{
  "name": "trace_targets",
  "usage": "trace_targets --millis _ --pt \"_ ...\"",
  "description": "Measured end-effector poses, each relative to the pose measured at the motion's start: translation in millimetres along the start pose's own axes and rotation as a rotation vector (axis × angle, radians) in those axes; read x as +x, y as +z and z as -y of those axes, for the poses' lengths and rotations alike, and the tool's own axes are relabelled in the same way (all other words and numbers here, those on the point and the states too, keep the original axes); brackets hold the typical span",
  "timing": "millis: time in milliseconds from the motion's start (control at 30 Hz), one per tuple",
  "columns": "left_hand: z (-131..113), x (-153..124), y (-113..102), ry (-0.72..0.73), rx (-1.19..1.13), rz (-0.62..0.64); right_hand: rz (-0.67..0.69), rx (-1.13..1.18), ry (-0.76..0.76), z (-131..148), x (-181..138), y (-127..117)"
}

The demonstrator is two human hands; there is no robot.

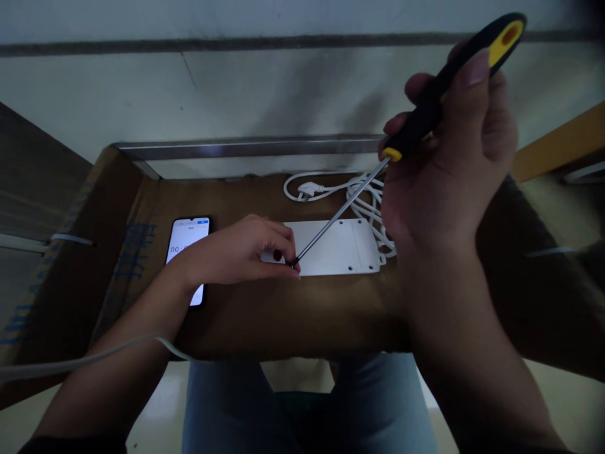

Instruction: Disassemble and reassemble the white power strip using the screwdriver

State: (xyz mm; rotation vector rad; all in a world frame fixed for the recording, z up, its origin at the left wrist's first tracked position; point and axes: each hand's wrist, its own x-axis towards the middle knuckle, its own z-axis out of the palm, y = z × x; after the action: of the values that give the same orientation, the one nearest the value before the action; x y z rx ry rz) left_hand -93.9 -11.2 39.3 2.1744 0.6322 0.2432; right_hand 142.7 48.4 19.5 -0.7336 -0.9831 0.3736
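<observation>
Entries run left to right, each placed against the white power strip (338,247), which lies back-side up on the brown cardboard (283,315).

1. Phone (186,252), left of the strip, flat, screen lit. I read "00" at the start of a row of digits; the rest is hidden by the wrist, and the header line is too small to tell.

2. Left hand (241,252), over the strip's left end, fingers curled closed and pinching around the spot where the tool tip lands. Whether a screw sits under them I cannot tell.

3. Power strip, centre. I judge it light, stiff, smooth plastic, apt to slide on cardboard; best pinned flat by its end or long edges. Small screw holes show along its near edge. No brand visible on this face.

4. Cable and plug (331,189), white, coiled just behind the strip's right end. Limp, likely to snag.

5. Screwdriver (425,120), right of the strip, slanting down to its left end. Rigid steel shaft; black and yellow handle looks grippy. No lettering legible.

6. Right hand (449,164), above the strip's right end, wrapped closed around the handle.
</observation>
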Motion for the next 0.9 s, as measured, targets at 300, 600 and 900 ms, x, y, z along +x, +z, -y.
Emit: trace_targets --millis 300,600,900 --pt "3.2 -0.9 -1.6 0.054 -0.019 -0.085 -0.002 0.211 0.143 21.8 8.1 -7.7" --pt "5.1 -1.4 -1.4 0.068 -0.034 -0.112 0.025 0.176 0.161 39.0 3.3 0.8" --pt "2.1 -3.5 -5.8 0.069 -0.077 -0.146 -0.058 0.234 0.163 20.3 11.9 -3.1"
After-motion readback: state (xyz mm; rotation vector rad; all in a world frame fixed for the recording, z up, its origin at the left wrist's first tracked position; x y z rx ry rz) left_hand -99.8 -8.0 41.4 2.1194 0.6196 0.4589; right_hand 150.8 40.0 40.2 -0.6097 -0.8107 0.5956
